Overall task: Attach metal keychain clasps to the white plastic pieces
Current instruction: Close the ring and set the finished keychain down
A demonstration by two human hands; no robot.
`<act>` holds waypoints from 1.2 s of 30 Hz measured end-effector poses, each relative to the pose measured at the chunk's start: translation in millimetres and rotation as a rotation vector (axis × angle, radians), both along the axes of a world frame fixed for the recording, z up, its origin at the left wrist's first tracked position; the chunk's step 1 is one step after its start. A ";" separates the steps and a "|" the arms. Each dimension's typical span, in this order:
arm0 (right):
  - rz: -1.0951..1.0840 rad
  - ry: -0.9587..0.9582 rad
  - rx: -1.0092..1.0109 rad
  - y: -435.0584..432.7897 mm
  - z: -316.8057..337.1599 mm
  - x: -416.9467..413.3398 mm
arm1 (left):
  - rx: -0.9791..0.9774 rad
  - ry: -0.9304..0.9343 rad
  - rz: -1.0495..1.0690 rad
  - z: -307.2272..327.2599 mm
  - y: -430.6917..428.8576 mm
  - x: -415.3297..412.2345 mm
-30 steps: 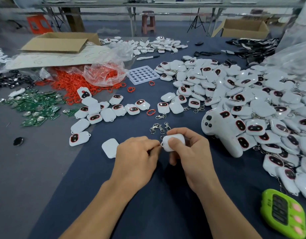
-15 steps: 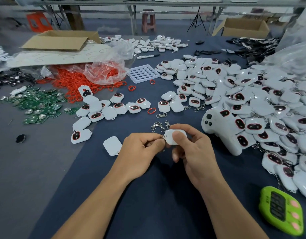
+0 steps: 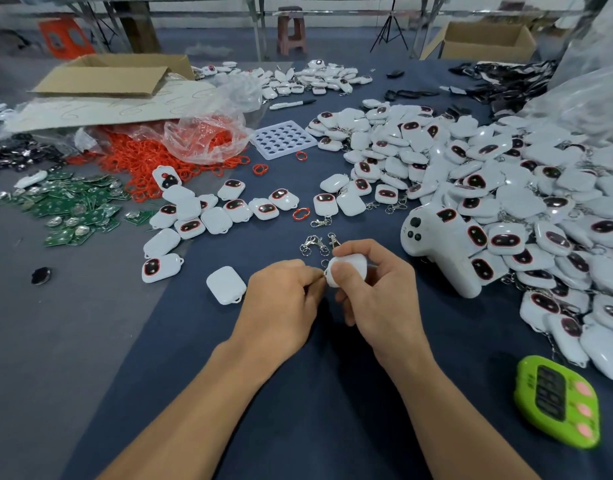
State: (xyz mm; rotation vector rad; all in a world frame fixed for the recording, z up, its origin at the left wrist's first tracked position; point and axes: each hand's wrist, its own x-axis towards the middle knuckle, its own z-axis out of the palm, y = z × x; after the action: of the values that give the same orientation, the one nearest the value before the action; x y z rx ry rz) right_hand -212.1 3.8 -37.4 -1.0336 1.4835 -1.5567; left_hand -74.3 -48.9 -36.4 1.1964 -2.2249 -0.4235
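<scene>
While right hand [image 3: 377, 296] grips white piece [image 3: 350, 267], left hand [image 3: 281, 299] apparently pinches clasp [image 3: 324, 271].

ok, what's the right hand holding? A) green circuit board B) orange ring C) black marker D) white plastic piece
D: the right hand grips a white plastic piece, with the left hand pinching a metal clasp at its corner.

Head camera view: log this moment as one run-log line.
right hand grips white plastic piece | left hand pinches mostly hidden keychain clasp at its loop | spare clasps lie beyond
</scene>
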 end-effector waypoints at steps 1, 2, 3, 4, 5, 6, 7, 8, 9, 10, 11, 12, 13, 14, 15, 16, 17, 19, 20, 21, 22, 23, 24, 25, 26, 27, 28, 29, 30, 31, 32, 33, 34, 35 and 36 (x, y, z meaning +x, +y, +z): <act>0.010 -0.040 -0.010 -0.1 1.5 -0.4 | 0.002 0.000 0.005 0.8 0.5 -0.3; 0.024 -0.081 -0.022 -0.1 3.1 -1.8 | 0.024 0.027 0.013 1.3 0.5 -0.5; 0.041 -0.120 -0.032 -0.1 4.6 -3.6 | 0.073 0.087 0.018 1.6 -0.1 -0.2; 0.063 -0.162 -0.038 -0.3 6.0 -5.3 | 0.142 0.178 0.015 1.7 -1.6 1.0; 0.088 -0.205 -0.040 -0.6 7.3 -6.9 | 0.217 0.280 0.002 2.8 -3.3 2.5; 0.113 -0.241 -0.037 -0.6 8.0 -8.2 | 0.287 0.363 -0.021 4.7 -4.4 4.3; 0.134 -0.266 -0.034 -0.6 8.8 -9.2 | 0.337 0.409 -0.047 6.6 -5.3 5.5; 0.151 -0.281 -0.034 -0.4 9.6 -9.9 | 0.368 0.426 -0.071 7.9 -5.9 7.0; 0.162 -0.288 -0.034 -0.4 10.3 -10.3 | 0.384 0.432 -0.087 8.9 -6.1 8.1; 0.169 -0.286 -0.034 -0.8 10.4 -10.5 | 0.390 0.440 -0.090 10.2 -6.1 8.5; 0.172 -0.275 -0.031 -1.4 9.8 -10.4 | 0.390 0.448 -0.080 10.8 -5.9 8.7; 0.172 -0.256 -0.026 -1.7 9.1 -10.3 | 0.385 0.451 -0.065 11.3 -5.6 8.8; 0.170 -0.235 -0.022 -2.1 8.2 -9.8 | 0.376 0.452 -0.047 11.2 -5.4 9.1; 0.169 -0.214 -0.022 -2.6 7.3 -8.9 | 0.356 0.444 -0.027 10.7 -5.2 9.4; 0.164 -0.195 -0.023 -2.9 6.5 -7.6 | 0.320 0.424 -0.006 9.4 -5.0 9.2; 0.153 -0.177 -0.022 -2.7 5.5 -6.1 | 0.262 0.376 0.013 7.5 -4.0 8.6; 0.136 -0.155 -0.021 -2.6 4.4 -4.7 | 0.175 0.289 0.035 5.7 -2.6 7.3; 0.097 -0.060 -0.005 -2.2 1.8 -3.3 | -0.040 0.051 0.081 5.4 2.6 2.8; 0.084 0.009 0.008 -2.2 0.4 -3.3 | -0.122 -0.030 0.087 5.3 4.6 0.9; 0.079 0.066 0.020 -2.1 -1.1 -3.1 | -0.172 -0.076 0.070 3.8 5.6 -0.1; 0.078 0.100 0.031 -2.1 -2.3 -2.7 | -0.202 -0.100 0.048 2.7 6.6 -0.2; 0.076 0.111 0.037 -2.4 -2.3 -2.1 | -0.225 -0.106 0.033 1.7 6.8 0.3; 0.070 0.108 0.040 -2.8 -1.7 -1.8 | -0.231 -0.105 0.022 1.8 6.8 1.0; 0.064 0.084 0.037 -2.9 -0.3 -1.6 | -0.227 -0.097 0.017 1.9 6.5 1.3; 0.063 0.030 0.023 -2.9 1.5 -1.8 | -0.198 -0.081 0.027 4.0 7.1 0.3; 0.072 -0.051 0.000 -3.0 3.6 -2.8 | -0.148 -0.054 0.046 6.3 7.3 -1.2; 0.090 -0.134 -0.021 -2.9 5.6 -4.6 | -0.061 0.012 0.060 7.7 6.7 -1.5; 0.114 -0.202 -0.035 -2.5 7.4 -6.5 | 0.054 0.122 0.059 8.2 4.3 -0.9; 0.139 -0.251 -0.043 -1.8 8.8 -8.5 | 0.175 0.249 0.035 8.3 1.4 0.6; 0.163 -0.285 -0.047 -1.2 9.5 -9.9 | 0.280 0.344 -0.002 9.1 -0.9 2.5; 0.185 -0.313 -0.047 -0.8 9.8 -10.8 | 0.334 0.371 -0.041 9.7 -2.9 4.3; 0.206 -0.341 -0.048 0.0 10.0 -11.2 | 0.355 0.360 -0.079 10.0 -4.0 5.9; 0.230 -0.366 -0.054 0.6 10.1 -11.0 | 0.358 0.352 -0.102 9.9 -4.7 6.8; 0.255 -0.383 -0.066 0.9 10.2 -10.6 | 0.365 0.357 -0.110 10.4 -5.1 7.4; 0.275 -0.382 -0.078 0.9 10.3 -9.9 | 0.379 0.374 -0.109 10.8 -5.3 8.1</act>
State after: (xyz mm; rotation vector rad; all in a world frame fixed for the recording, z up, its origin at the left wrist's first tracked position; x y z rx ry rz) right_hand -222.0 4.8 -27.1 -0.8799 0.9857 -1.5188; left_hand -66.2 -54.2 -25.5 1.0701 -1.9384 -1.0599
